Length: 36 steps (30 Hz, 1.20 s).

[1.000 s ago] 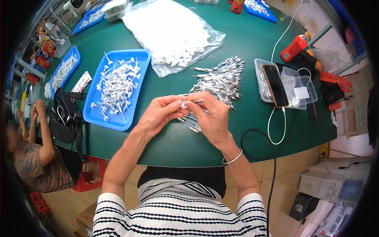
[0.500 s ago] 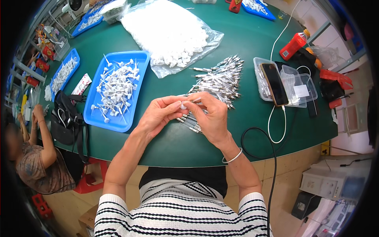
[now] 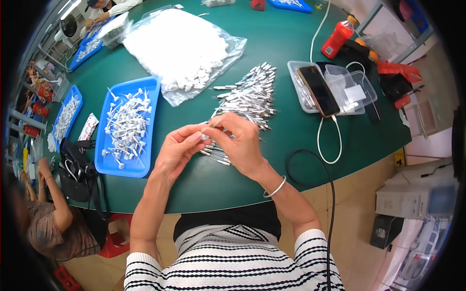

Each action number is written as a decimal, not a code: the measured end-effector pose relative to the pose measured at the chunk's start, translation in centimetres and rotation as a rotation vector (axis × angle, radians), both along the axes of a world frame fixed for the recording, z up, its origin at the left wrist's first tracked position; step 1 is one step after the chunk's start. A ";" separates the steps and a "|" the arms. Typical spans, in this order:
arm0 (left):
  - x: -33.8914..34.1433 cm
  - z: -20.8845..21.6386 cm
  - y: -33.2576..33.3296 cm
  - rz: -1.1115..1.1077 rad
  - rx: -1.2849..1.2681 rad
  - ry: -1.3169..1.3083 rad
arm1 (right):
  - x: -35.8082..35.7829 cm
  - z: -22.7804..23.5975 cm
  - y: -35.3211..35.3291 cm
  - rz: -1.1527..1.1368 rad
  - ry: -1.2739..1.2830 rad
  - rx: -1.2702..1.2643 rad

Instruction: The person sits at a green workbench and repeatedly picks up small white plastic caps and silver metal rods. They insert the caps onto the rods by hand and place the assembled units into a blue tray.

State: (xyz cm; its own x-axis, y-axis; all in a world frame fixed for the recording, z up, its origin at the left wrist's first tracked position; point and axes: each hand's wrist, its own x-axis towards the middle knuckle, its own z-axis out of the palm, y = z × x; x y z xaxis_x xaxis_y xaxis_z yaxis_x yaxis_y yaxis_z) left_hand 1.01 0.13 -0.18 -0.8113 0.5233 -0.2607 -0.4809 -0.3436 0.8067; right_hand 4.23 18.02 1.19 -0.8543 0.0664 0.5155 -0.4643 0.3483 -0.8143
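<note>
My left hand (image 3: 175,148) and my right hand (image 3: 239,144) meet in front of me over the near end of a pile of thin rods. A small white cap (image 3: 204,137) sits pinched at my left fingertips. The right thumb and fingers are closed beside it, and what they grip is mostly hidden. Behind them spreads the pile of slender white-and-metal rods (image 3: 250,94). To the left, a blue tray (image 3: 99,154) carries many rods fitted with white caps. A clear plastic bag (image 3: 235,51) of loose white caps lies open beyond the hands.
On the right stand a clear plastic box (image 3: 294,80), a phone (image 3: 318,92) with a white cable, and a red bottle (image 3: 338,38). A black bag (image 3: 77,169) lies left. A black cable (image 3: 332,203) hangs near my right arm. Co-workers sit left and far left.
The view has turned, so the table contents appear shifted left, and a far co-worker has come into sight. My hands stay pinched together at the small white cap.
</note>
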 end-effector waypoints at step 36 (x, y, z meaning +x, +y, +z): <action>-0.1 0.3 0.0 -0.013 0.008 -0.038 | 0.3 0.2 -0.4 0.054 0.001 -0.151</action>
State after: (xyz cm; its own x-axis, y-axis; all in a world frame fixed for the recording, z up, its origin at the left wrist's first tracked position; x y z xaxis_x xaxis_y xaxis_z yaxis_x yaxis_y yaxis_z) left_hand 0.91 0.15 0.08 -0.7939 0.5360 -0.2871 -0.5156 -0.3433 0.7850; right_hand 4.49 17.58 1.40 -0.8581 0.0971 0.5043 -0.4801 0.1969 -0.8548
